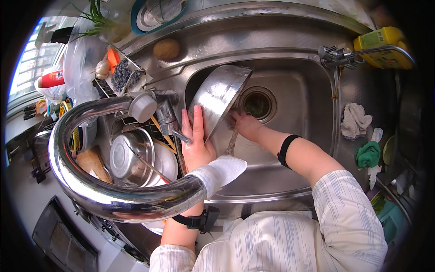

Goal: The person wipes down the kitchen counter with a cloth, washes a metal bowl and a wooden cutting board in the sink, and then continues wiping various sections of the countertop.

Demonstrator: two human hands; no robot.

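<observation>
A large stainless steel bowl (221,91) stands tilted on its side in the metal sink (289,159), its opening turned right toward the drain (260,103). My left hand (197,142) presses flat against the bowl's outside, fingers pointing away from me. At the bowl's lower inner edge is my right hand (246,124); its fingertips are blurred and partly hidden, so whether they grip the rim is unclear. Water (232,142) runs from the cloth-wrapped spout end (221,171) of the big curved faucet (102,200) beside my right hand.
A dish rack at the left holds a smaller steel bowl (131,156), a white plate (166,159) and chopsticks. Behind it are a steel scourer (125,76) and garlic (102,69). A brown potato-like item (166,49) rests on the ledge. Rightward are a second tap (334,56), a yellow jug (384,47) and cloths (355,120).
</observation>
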